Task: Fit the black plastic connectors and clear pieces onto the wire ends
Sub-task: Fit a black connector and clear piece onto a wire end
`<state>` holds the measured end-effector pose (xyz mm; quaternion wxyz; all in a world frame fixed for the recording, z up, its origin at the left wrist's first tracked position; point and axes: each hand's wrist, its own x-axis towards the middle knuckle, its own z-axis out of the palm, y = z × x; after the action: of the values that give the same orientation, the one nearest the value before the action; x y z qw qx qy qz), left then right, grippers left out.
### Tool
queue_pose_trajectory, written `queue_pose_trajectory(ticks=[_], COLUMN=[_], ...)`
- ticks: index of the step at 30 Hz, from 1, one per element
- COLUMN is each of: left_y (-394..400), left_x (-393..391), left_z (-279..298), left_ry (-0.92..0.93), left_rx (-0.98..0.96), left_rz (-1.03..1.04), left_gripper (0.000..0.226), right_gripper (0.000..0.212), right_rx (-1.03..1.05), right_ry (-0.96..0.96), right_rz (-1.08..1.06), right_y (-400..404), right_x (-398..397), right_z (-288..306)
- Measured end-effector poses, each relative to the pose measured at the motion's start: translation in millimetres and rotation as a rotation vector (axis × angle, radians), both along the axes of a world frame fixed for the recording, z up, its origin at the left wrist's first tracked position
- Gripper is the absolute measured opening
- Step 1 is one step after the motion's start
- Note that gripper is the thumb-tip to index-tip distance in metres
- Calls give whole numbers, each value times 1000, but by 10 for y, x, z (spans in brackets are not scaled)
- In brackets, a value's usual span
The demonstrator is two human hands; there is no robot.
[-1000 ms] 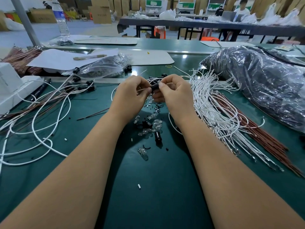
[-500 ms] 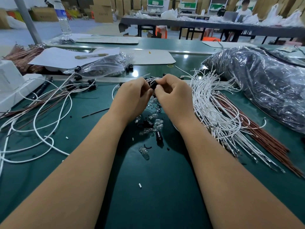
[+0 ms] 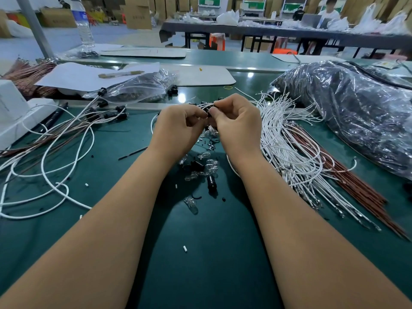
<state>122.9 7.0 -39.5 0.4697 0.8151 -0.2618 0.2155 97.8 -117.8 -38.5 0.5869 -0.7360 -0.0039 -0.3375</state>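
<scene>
My left hand (image 3: 178, 127) and my right hand (image 3: 236, 123) meet fingertip to fingertip above the green table (image 3: 200, 253). Between them they pinch a small black connector (image 3: 207, 112), mostly hidden by the fingers, with thin white wires (image 3: 201, 105) arching out of it to the left. Below the hands lies a loose heap of clear pieces (image 3: 209, 168) and black connectors (image 3: 211, 182). One clear piece (image 3: 191, 205) lies apart, nearer me. Bare white wires (image 3: 287, 143) are piled to the right, with brown wires (image 3: 347, 177) beside them.
Finished wires with black connectors (image 3: 109, 110) fan out at the left. A small clear bag (image 3: 142, 86) and white paper (image 3: 84, 75) lie behind them, a white box (image 3: 13, 108) at the far left. A big dark plastic bag (image 3: 356, 108) fills the right side.
My two hands have closed together; the gap that showed the black connector a second ago is gone, and my fingertips now touch over it.
</scene>
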Motion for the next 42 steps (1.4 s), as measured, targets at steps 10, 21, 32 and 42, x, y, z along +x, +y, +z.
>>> queue_pose_trajectory(ticks=[10, 21, 32, 42], left_y=[4, 156, 187, 172], left_x=[-31, 115, 65, 9], left_z=[15, -24, 87, 170], left_ry=[-101, 198, 352, 266], left_rx=[35, -119, -365, -467], left_rz=[122, 89, -302, -325], left_gripper=[10, 3, 14, 12], right_gripper=[17, 24, 25, 25], right_rx=[205, -895, -718, -96], right_ry=[60, 346, 206, 155], right_rz=[113, -25, -66, 24], right_y=[-41, -68, -60, -62], right_x=[-5, 32, 5, 13], right_z=[86, -44, -15, 84])
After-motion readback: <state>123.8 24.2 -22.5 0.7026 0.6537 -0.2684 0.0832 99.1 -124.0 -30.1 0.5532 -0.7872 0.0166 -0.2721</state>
